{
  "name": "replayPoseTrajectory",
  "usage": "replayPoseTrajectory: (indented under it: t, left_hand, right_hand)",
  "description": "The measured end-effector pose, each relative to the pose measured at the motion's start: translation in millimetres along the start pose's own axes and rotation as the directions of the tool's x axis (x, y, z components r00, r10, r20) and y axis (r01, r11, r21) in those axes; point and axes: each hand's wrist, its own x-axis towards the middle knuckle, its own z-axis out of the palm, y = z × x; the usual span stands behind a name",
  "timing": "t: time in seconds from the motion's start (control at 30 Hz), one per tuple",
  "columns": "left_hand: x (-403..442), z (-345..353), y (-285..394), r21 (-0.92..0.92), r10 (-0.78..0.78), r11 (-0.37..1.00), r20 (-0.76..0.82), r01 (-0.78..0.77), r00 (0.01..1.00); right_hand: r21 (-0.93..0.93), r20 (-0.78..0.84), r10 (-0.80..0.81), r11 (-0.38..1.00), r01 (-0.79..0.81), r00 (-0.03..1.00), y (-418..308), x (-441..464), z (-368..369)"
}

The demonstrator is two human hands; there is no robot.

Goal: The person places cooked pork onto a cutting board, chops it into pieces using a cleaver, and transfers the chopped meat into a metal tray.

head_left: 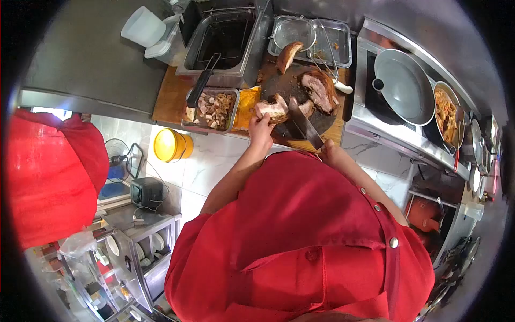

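Observation:
My left hand point(261, 132) is closed on a piece of roast pork point(272, 109) at the near left of the round dark cutting board point(272, 81). A knife point(304, 124) with a broad blade is gripped in my right hand point(333, 154). Its blade slants up and left, with the tip close beside the held pork; I cannot tell whether they touch. A smaller slice point(306, 108) lies just right of the blade. Farther back on the board rest a large chunk of roast pork point(320, 91) and a browned wedge point(289, 56).
Left of the board, a clear tub point(235, 115) holds chopped meat, beside a yellow packet point(247, 104). Behind are a fryer point(222, 40) and a metal tray point(343, 40) with a strainer point(294, 35). Pans point(405, 88) stand right. A person in red point(53, 177) is at left.

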Motion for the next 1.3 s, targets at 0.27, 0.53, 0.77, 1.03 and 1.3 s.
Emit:
replayPoseTrajectory:
  t: [0.27,0.53,0.77,1.03,1.3]
  left_hand:
    - [7.0,0.8,-7.8,-0.162,-0.152,0.976,-0.014,0.147,0.988]
    - [3.7,-11.1,-10.5,-0.106,-0.067,0.992,-0.013,0.065,0.998]
    - [-8.9,-15.9,62.5,-0.03,0.082,0.997,0.313,-0.077,0.946]
    - [49.5,7.5,37.7,0.804,0.126,0.368,0.454,-0.467,0.882]
    - [21.0,20.2,27.6,0.931,0.159,0.038,0.353,-0.363,0.922]
  right_hand:
    - [-0.049,-0.131,-0.134,0.99,0.129,0.982,-23.3,48.6,21.8]
    - [-0.002,-0.045,-0.042,0.999,0.042,0.998,-4.4,24.2,24.6]
    - [0.158,-0.237,-0.036,0.985,0.075,0.971,-4.5,30.8,23.5]
    - [0.027,-0.37,-0.075,0.995,0.092,0.926,-26.0,22.3,9.2]
    - [-0.047,-0.304,-0.141,0.99,0.133,0.942,-46.5,28.3,19.1]
